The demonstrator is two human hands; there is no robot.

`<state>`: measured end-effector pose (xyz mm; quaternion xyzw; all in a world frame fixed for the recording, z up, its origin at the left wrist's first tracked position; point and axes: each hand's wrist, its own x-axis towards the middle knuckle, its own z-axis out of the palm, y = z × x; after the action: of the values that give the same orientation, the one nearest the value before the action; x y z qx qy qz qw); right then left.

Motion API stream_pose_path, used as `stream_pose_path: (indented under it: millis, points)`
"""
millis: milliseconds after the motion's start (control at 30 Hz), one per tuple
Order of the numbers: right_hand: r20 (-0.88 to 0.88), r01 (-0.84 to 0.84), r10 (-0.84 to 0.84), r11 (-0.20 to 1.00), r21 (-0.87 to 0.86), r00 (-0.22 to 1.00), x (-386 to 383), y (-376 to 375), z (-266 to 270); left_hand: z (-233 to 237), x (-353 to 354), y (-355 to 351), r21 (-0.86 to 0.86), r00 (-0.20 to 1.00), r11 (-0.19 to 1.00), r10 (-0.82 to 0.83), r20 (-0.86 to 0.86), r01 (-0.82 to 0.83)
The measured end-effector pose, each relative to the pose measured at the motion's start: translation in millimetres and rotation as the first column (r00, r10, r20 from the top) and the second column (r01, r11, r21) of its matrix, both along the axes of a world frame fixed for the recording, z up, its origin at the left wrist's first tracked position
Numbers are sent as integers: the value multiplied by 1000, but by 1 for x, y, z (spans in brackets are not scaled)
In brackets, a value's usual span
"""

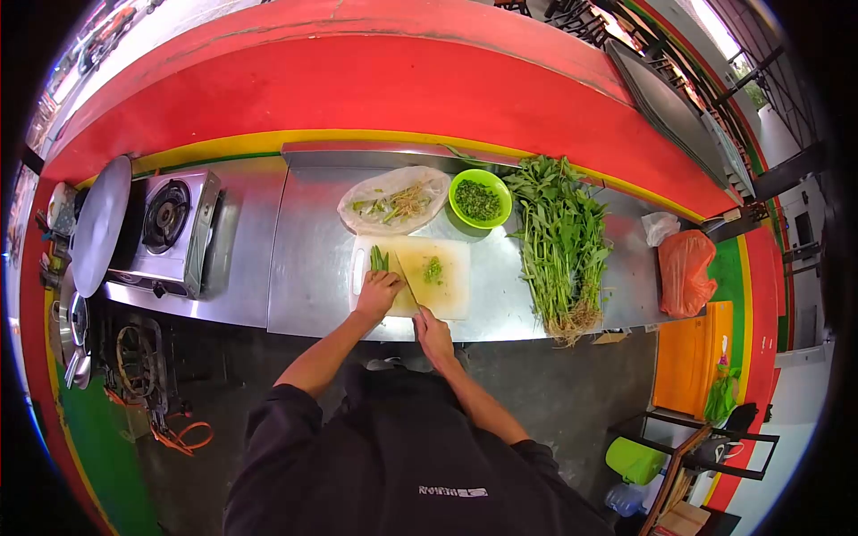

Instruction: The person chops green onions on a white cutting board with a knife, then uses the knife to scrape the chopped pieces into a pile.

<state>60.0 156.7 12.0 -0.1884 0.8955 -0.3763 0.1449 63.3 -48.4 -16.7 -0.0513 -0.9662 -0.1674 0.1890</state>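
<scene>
My left hand [380, 293] is closed on a small bunch of green stalks [379, 259] at the left part of a white cutting board [456, 304]. The handle of a knife [407, 280] is in my right hand [433, 334], at the board's near edge. The blade points away from me, just right of the stalks. Chopped green pieces [433, 270] lie on the board to the right of the blade. Behind the board are a clear plastic bag [357, 198] with stems and roots, and a green bowl [458, 213] of chopped greens.
A large bundle of leafy greens with roots [561, 241] lies right of the board. Farther right is an orange plastic bag [686, 272]. A gas stove [167, 214] and a large round lid [100, 225] stand left. A red wall [357, 89] runs behind the steel counter [308, 268].
</scene>
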Motion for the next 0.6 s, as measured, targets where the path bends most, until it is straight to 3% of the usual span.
stream_pose_path:
  millis: [200,267,433,600]
  points:
    - [93,31,-21,994,-106,995,7,7,7,-1,2,2,80,998,996,44,54,-48]
    - [67,23,-16,995,-99,998,10,8,3,3,4,3,176,999,983,50,16,-52]
    - [35,27,-24,997,-75,999,13,9,3,8,5,7,223,995,971,72,69,-85]
    - [126,40,-33,998,-54,992,12,9,2,11,10,12,231,994,968,82,67,-96]
